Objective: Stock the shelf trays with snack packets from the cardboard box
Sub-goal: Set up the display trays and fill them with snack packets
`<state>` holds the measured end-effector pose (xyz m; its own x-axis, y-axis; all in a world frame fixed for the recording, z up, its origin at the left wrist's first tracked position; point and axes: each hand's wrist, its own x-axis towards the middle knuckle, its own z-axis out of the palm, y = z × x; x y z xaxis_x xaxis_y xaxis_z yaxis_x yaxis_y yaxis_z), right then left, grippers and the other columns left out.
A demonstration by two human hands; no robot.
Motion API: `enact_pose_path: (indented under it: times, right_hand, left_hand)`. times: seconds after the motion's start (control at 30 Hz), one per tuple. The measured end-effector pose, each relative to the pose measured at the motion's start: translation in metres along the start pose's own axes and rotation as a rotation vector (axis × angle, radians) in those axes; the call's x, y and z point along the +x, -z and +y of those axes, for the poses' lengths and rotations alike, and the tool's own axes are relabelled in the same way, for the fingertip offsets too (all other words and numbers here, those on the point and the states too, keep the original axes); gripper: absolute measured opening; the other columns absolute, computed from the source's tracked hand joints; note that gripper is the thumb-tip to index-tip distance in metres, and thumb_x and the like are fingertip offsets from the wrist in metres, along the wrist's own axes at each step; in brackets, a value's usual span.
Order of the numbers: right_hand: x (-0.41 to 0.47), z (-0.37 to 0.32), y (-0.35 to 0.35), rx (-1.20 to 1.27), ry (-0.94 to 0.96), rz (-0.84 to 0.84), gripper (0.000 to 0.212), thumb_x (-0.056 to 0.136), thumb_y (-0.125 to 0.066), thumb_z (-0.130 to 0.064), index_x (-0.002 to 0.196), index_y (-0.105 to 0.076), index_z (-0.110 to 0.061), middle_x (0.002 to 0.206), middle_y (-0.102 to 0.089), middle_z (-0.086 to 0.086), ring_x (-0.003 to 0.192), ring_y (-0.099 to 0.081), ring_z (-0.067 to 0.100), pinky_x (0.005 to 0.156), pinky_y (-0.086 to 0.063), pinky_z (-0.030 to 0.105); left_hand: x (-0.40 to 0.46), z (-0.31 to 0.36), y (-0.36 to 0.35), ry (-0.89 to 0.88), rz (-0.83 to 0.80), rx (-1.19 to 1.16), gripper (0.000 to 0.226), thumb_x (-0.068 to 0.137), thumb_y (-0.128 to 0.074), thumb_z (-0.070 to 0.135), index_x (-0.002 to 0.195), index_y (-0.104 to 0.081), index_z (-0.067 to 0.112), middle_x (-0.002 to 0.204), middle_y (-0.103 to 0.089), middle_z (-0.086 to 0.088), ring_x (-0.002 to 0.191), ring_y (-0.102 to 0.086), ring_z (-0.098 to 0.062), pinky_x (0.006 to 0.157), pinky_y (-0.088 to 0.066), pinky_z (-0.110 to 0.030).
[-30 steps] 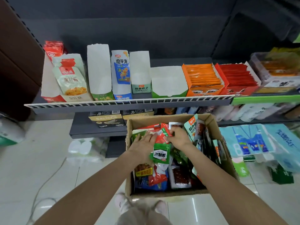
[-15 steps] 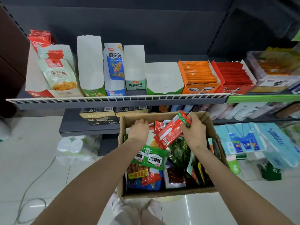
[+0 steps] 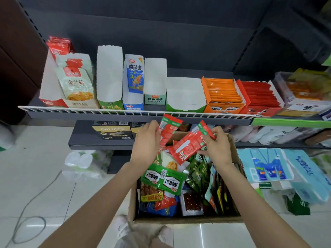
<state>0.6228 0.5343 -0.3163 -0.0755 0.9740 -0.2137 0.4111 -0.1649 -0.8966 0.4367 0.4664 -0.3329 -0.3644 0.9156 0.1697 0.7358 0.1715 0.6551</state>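
A cardboard box (image 3: 182,221) on the floor below the shelf holds several mixed snack packets, with green packets (image 3: 163,179) on top. My left hand (image 3: 147,140) grips one red packet (image 3: 168,130) lifted above the box's far edge. My right hand (image 3: 217,145) pinches another red packet (image 3: 188,147) by its green end, slanting over the box. On the shelf stand card trays: a wide white one with green front (image 3: 185,97) holds nothing, as do two narrow ones (image 3: 109,76) (image 3: 155,81). The orange tray (image 3: 223,94) and red tray (image 3: 259,96) are full.
A white wire rail (image 3: 107,111) runs along the shelf front just above my hands. A lower dark shelf (image 3: 100,142) carries black boxes. Blue tissue packs (image 3: 286,169) lie right of the box, bottled water (image 3: 84,163) to its left, a cable (image 3: 30,212) on the floor.
Both hands have come up out of the box, each now with a red packet. The left hand, down among the packets before, has taken one and raised it toward the shelf rail.
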Motion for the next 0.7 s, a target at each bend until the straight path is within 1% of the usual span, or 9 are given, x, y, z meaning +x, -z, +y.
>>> enact_pose_path:
  times: [0.07, 0.1, 0.2, 0.27, 0.33, 0.47, 0.57, 0.63, 0.7]
  right_hand:
    - [-0.003, -0.013, -0.003, 0.08, -0.004, -0.019, 0.013, 0.097, -0.05, -0.015, 0.094, -0.039, -0.009, 0.092, -0.057, 0.007, 0.086, -0.062, 0.013, 0.057, -0.059, 0.031]
    - [-0.004, -0.022, -0.004, 0.105, 0.003, -0.03, 0.013, 0.097, -0.05, -0.015, 0.095, -0.039, -0.008, 0.091, -0.058, 0.006, 0.084, -0.062, 0.011, 0.054, -0.059, 0.029]
    - [-0.007, -0.048, -0.013, 0.152, 0.049, -0.08, 0.01, 0.097, -0.049, -0.015, 0.098, -0.042, -0.008, 0.092, -0.06, 0.006, 0.083, -0.064, 0.014, 0.051, -0.057, 0.024]
    - [-0.009, -0.065, -0.021, 0.149, 0.091, -0.099, 0.008, 0.097, -0.05, -0.015, 0.099, -0.044, -0.011, 0.09, -0.062, 0.006, 0.083, -0.066, 0.018, 0.057, -0.059, 0.029]
    - [-0.009, -0.082, -0.032, 0.114, 0.138, -0.09, 0.008, 0.097, -0.05, -0.017, 0.098, -0.045, -0.011, 0.085, -0.062, 0.002, 0.079, -0.065, 0.015, 0.062, -0.058, 0.031]
    - [-0.009, -0.112, -0.063, 0.108, 0.166, -0.117, 0.012, 0.098, -0.048, -0.022, 0.103, -0.046, -0.01, 0.087, -0.064, 0.002, 0.073, -0.065, 0.01, 0.052, -0.053, 0.021]
    - [-0.008, -0.136, -0.094, 0.091, 0.192, -0.1, 0.011, 0.098, -0.049, -0.026, 0.099, -0.046, -0.015, 0.086, -0.065, -0.001, 0.075, -0.066, 0.01, 0.058, -0.053, 0.023]
    - [-0.009, -0.152, -0.12, 0.113, 0.205, -0.097, 0.008, 0.097, -0.05, -0.027, 0.096, -0.047, -0.02, 0.088, -0.065, -0.003, 0.074, -0.067, 0.008, 0.055, -0.051, 0.019]
    - [-0.01, -0.167, -0.149, 0.11, 0.22, -0.11, 0.007, 0.096, -0.051, -0.028, 0.093, -0.047, -0.023, 0.092, -0.066, -0.002, 0.078, -0.068, 0.01, 0.058, -0.053, 0.02]
  left_hand:
    - [-0.002, 0.007, 0.021, 0.144, -0.002, -0.271, 0.018, 0.101, -0.037, 0.025, 0.092, -0.044, 0.01, 0.071, -0.059, -0.002, 0.062, -0.056, -0.018, 0.053, -0.041, -0.025]
    - [-0.001, 0.01, 0.031, 0.189, 0.019, -0.343, 0.018, 0.101, -0.038, 0.025, 0.093, -0.045, 0.01, 0.07, -0.059, 0.001, 0.059, -0.056, -0.013, 0.05, -0.04, -0.022]
    - [0.006, 0.013, 0.056, 0.244, 0.053, -0.467, 0.015, 0.1, -0.042, 0.027, 0.096, -0.049, 0.014, 0.078, -0.063, 0.006, 0.067, -0.064, -0.01, 0.059, -0.05, -0.027]
    - [0.014, 0.009, 0.07, 0.283, 0.059, -0.518, 0.012, 0.1, -0.044, 0.027, 0.093, -0.049, 0.019, 0.079, -0.065, 0.004, 0.069, -0.066, -0.011, 0.062, -0.053, -0.03]
    - [0.022, 0.005, 0.083, 0.289, 0.063, -0.517, 0.012, 0.1, -0.043, 0.027, 0.093, -0.047, 0.018, 0.078, -0.065, 0.0, 0.065, -0.065, -0.012, 0.059, -0.052, -0.029]
    - [0.038, -0.015, 0.113, 0.238, 0.076, -0.474, 0.013, 0.1, -0.043, 0.028, 0.092, -0.046, 0.018, 0.075, -0.065, 0.002, 0.059, -0.063, -0.007, 0.045, -0.046, -0.016]
    - [0.052, -0.039, 0.139, 0.217, 0.059, -0.435, 0.015, 0.099, -0.043, 0.03, 0.099, -0.046, 0.015, 0.079, -0.067, -0.001, 0.065, -0.066, -0.013, 0.053, -0.053, -0.025]
    - [0.062, -0.053, 0.156, 0.229, 0.006, -0.461, 0.015, 0.099, -0.043, 0.031, 0.101, -0.047, 0.017, 0.085, -0.07, -0.005, 0.071, -0.068, -0.019, 0.063, -0.055, -0.035]
    - [0.072, -0.066, 0.175, 0.256, -0.076, -0.542, 0.018, 0.098, -0.046, 0.033, 0.106, -0.049, 0.018, 0.089, -0.07, -0.004, 0.074, -0.068, -0.017, 0.068, -0.055, -0.035]
